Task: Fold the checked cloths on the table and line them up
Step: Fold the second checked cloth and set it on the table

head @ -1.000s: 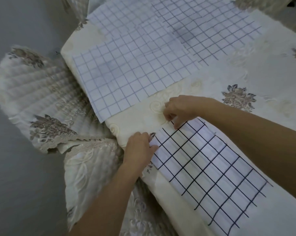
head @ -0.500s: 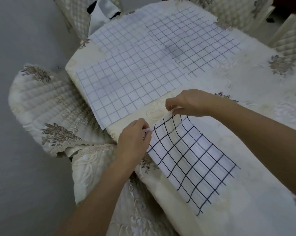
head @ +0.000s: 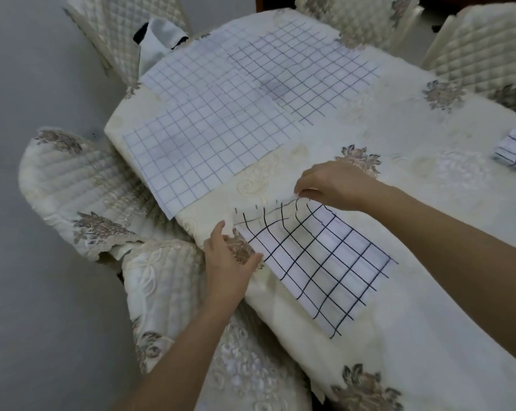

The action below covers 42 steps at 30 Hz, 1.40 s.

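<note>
Reaches in with both bare forearms. Pinches the raised edge of the checked cloth (head: pixel 325 262) with right hand (head: pixel 333 185), knuckles up. Holds left hand (head: pixel 230 262) at the cloth's corner, thumb spread, fingers loosely curled, apparently gripping nothing.

hands (head: pixel 230 262) (head: pixel 336 182) 2 | held cloth (head: pixel 325 262) 1 | folded cloth (head: pixel 514 152) 1 | flat cloths (head: pixel 176 155) (head: pixel 197 81) (head: pixel 310 72) 3+

Both forearms (head: pixel 176 351) are bare right up to the picture's edge. The left hand (head: pixel 230 262) is by the dark-checked cloth's (head: pixel 319 262) left edge, the right hand (head: pixel 333 185) at its far corner, both bare.
</note>
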Motion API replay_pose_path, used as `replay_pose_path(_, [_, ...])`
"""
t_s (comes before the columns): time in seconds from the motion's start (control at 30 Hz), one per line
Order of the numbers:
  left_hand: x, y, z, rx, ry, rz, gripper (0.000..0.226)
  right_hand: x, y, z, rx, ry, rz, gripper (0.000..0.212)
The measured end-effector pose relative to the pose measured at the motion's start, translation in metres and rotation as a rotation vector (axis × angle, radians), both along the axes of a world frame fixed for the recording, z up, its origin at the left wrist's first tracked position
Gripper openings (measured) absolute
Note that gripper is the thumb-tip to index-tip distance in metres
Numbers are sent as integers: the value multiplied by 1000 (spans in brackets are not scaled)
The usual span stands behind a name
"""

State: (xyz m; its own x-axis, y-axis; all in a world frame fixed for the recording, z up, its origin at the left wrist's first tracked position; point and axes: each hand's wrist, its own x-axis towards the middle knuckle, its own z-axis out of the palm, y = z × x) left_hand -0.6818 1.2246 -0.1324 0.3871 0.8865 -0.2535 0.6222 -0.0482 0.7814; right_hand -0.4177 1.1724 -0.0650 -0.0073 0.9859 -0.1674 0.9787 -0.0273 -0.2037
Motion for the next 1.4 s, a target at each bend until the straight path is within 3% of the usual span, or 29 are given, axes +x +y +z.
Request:
replay_pose_path(0.07, [-8,-7,-2,345,94,-59,68,-6,4,0,-5,14,-24,26])
replay_pose_path(0.13, [-15,-15,4,723,136,-330,42,-12,9,0,-13,30,-36,25])
replay_pose_path(0.17, [-19,-19,1,805,167,-522,40,-14,11,0,-19,31,-38,24])
replay_pose_path(0.23, [-26,-25,-9,779,304,-902,56,-17,15,0,-32,32,-40,23])
replay_pose_path(0.3, [-33,-29,-20,710,485,-1153,69,-20,18,0,-44,28,-39,22])
replay_pose_path(0.43, [-37,-31,-25,576,701,-1325,70,-21,22,-2,-53,16,-37,22])
replay_pose_path(0.57, [-36,-34,-33,526,777,-1341,73,-20,24,-6,-34,15,-40,22])
replay_pose_path(0.8, [-36,-35,-25,482,738,-1290,71,-6,4,-3,115,78,22,18])
replay_pose_path(0.87, [-38,-33,-15,475,520,-1196,61,-1,-13,-3,170,122,39,15])
replay_pose_path(0.97, [-49,-28,11,652,16,-872,21,4,-44,-6,236,117,52,14])
replay_pose_path(1.07, [-46,-15,34,644,-99,-565,21,5,-79,-13,256,114,31,23])
replay_pose_path(1.17, [-23,-3,25,548,-102,-442,13,4,-112,-24,264,101,37,19])
replay_pose_path(1.27, [3,-8,0,458,-50,-544,24,4,-142,-42,283,88,18,15])
replay_pose_path(1.4, [23,-30,-40,506,166,-943,58,0,-175,-81,299,90,-50,20])
